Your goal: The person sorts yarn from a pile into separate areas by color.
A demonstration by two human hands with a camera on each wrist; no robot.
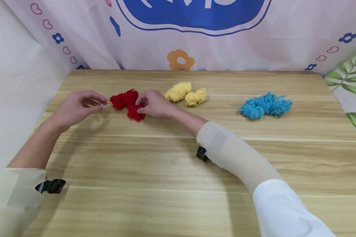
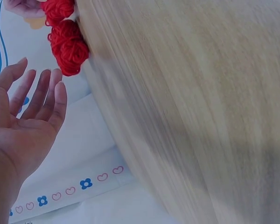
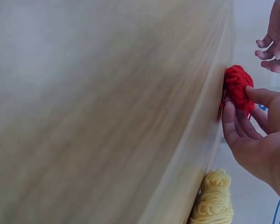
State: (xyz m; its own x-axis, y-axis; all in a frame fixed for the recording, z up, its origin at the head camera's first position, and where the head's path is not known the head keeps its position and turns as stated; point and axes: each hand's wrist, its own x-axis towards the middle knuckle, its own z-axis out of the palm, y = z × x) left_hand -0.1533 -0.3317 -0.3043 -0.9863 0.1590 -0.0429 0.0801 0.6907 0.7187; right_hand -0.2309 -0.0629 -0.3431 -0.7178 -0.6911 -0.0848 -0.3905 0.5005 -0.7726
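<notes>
Red yarn skeins (image 1: 124, 99) lie toward the back left of the table, with a smaller red yarn bundle (image 1: 133, 113) just in front of them. My right hand (image 1: 155, 104) pinches that smaller bundle between thumb and fingers; the right wrist view shows the thumb against the red yarn (image 3: 238, 84). To the left of the red skeins, my left hand (image 1: 77, 108) hovers with its fingers loosely bent and holds nothing. In the left wrist view its fingertips come close to the red skeins (image 2: 69, 49) without gripping them.
Two yellow yarn skeins (image 1: 178, 92) lie at the back middle, just beyond my right hand. Farther right are blue yarn skeins (image 1: 267, 105). A printed cloth (image 1: 145, 46) hangs behind the wooden table (image 1: 142, 171).
</notes>
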